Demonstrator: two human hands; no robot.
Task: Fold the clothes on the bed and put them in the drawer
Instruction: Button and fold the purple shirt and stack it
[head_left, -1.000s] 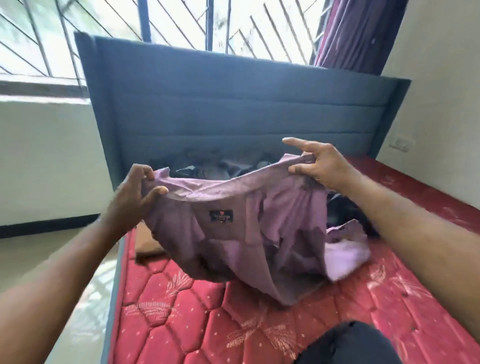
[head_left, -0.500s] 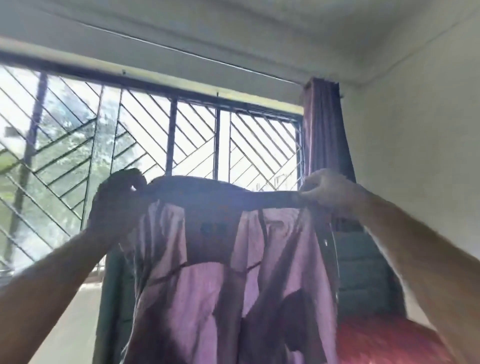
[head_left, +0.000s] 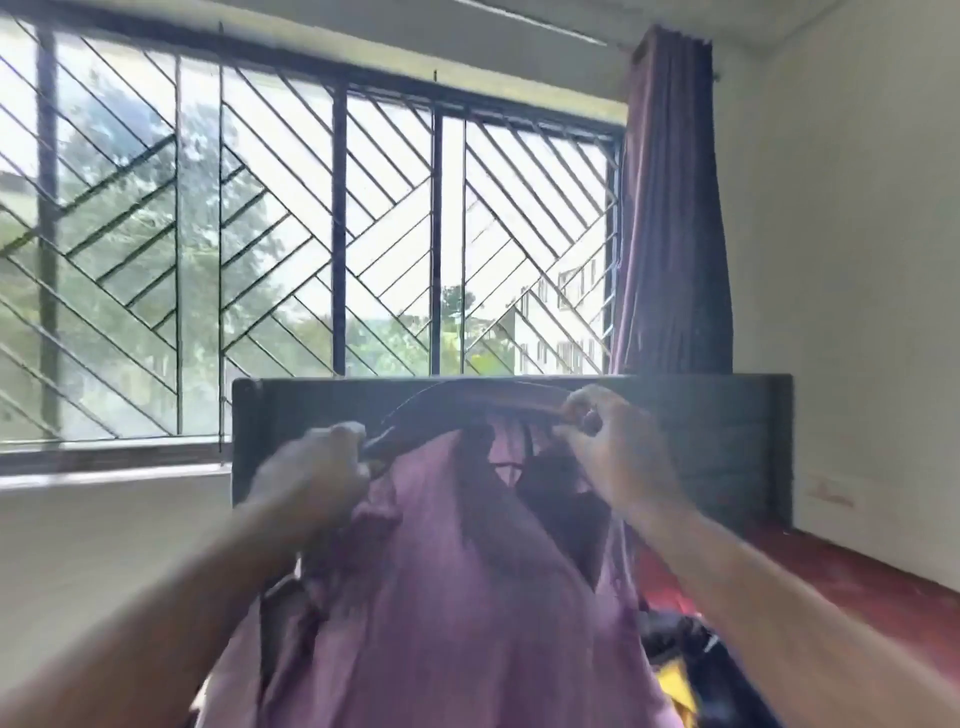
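Blurring softens much of the view, above all the left hand (head_left: 317, 470), whose fingers cannot be counted, though they curl round the left end of a purple garment's (head_left: 457, 597) dark top edge. The right hand (head_left: 605, 441) is clearer: thumb and fingers pinch the same edge at its right end, near the top line of the dark headboard (head_left: 727, 431). Between the two hands the edge arches upward, and the purple cloth hangs below the grip, filling the lower middle of the view and running off the bottom edge, so its full shape cannot be made out. It hides most of the bed; only a strip of red mattress (head_left: 831, 571) shows at lower right, beside a dark heap of clothes (head_left: 675, 639) with a yellow patch, half hidden by the right forearm. Behind the headboard stand a barred window (head_left: 332, 234) and a purple curtain (head_left: 670, 234).
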